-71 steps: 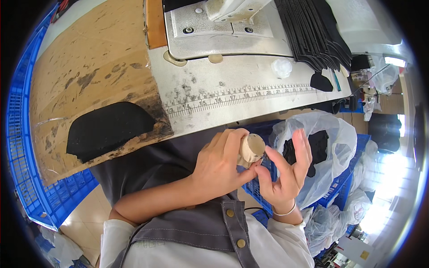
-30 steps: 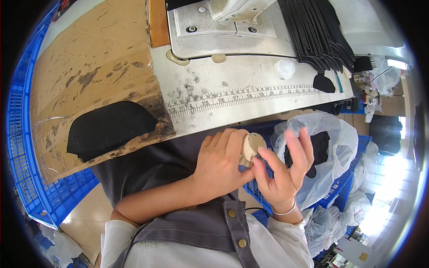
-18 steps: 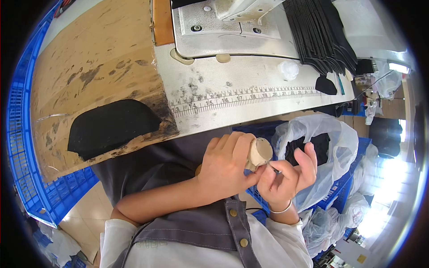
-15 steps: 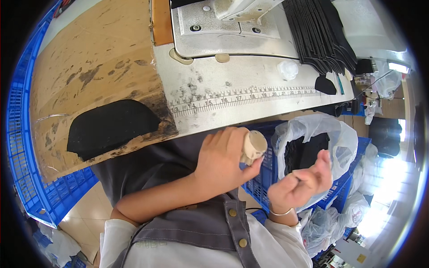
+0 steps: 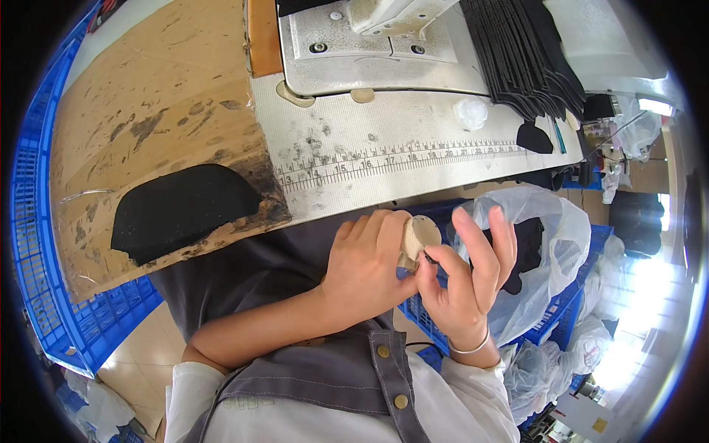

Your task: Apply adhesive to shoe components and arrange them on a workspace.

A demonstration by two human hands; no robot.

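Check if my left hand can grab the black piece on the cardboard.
Probably not now: the left hand holds a round beige object, though nothing seems to block its way to the black piece.

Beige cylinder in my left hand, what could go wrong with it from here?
The beige cylinder is held by the left hand off the edge of the white table, so a slip could drop it.

The small dark bit pinched by the right hand might be lost if the fingertips part.

The black, curved, flat piece reaches the near edge of the stained brown cardboard; a brushing forearm could drag it off.
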